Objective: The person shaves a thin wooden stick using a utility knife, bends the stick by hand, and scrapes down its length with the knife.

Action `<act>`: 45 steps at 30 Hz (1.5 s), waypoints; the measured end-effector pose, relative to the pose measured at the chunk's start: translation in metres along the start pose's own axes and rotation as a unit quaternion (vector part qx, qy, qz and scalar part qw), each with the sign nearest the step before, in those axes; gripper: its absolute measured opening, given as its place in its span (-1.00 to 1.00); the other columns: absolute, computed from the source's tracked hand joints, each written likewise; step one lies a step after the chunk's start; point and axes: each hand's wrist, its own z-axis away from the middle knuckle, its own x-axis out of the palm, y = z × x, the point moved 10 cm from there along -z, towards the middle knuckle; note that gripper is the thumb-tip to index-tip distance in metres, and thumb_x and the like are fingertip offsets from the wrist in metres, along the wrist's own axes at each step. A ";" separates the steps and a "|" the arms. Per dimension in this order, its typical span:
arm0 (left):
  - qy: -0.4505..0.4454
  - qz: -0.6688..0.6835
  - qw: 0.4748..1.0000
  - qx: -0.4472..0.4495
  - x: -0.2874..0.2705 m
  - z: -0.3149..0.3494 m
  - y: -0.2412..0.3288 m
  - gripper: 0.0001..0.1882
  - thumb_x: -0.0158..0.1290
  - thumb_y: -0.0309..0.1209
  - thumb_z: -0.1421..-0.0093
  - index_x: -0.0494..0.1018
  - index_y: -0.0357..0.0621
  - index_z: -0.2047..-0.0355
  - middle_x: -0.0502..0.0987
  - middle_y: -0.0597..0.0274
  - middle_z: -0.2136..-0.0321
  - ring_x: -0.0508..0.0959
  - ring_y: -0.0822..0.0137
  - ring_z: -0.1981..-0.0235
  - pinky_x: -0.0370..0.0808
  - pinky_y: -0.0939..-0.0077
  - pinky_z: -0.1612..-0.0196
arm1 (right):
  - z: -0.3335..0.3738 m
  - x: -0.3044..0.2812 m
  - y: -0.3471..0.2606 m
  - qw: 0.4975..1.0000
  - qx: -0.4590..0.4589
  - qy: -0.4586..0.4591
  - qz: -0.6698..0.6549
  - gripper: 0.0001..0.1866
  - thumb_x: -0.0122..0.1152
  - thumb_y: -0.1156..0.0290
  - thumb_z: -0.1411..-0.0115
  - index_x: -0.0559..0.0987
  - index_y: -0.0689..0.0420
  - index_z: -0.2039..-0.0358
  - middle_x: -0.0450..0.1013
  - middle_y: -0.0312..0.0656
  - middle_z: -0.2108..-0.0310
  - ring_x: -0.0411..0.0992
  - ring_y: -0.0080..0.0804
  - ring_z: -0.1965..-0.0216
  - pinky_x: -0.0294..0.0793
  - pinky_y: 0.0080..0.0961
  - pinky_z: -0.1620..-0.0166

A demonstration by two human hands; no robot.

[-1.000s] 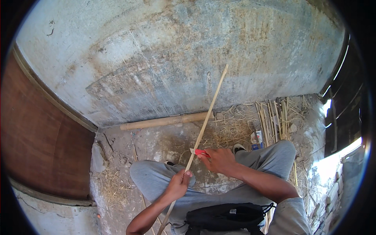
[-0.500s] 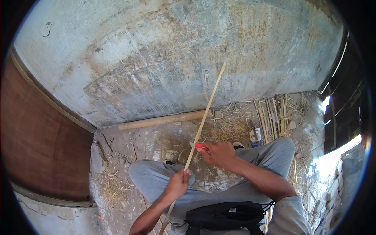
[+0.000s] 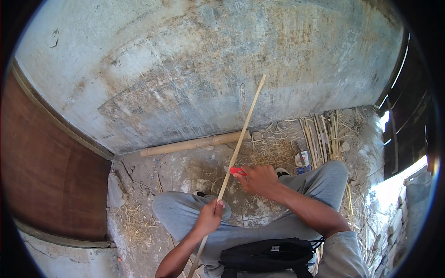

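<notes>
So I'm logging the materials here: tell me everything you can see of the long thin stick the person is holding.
The long, thin, pale yellow bamboo-like stick is straight and slender, and slants from the lower left up to the right, its top end seen against the grey wall. The left hand grips its lower part; the right hand presses a small red-handled tool against its middle. Its bottom end runs out of view.

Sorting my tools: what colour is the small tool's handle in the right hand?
Red; the small tool's handle shows in the right hand, head view.

The right hand (image 3: 259, 180) with its red tool (image 3: 237, 171) has slid slightly up the stick (image 3: 241, 134).
</notes>
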 end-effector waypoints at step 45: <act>-0.104 0.248 0.953 -0.142 0.029 0.004 -0.028 -0.74 -0.15 -0.24 -0.44 0.34 -0.10 0.36 0.23 0.46 0.71 0.26 0.53 0.74 0.18 0.58 0.65 | -0.005 0.000 0.021 0.998 0.042 -0.045 0.004 -0.57 0.12 -0.05 -0.22 0.63 0.09 0.32 0.56 -0.07 0.53 0.54 -0.01 0.53 0.48 -0.08 0.44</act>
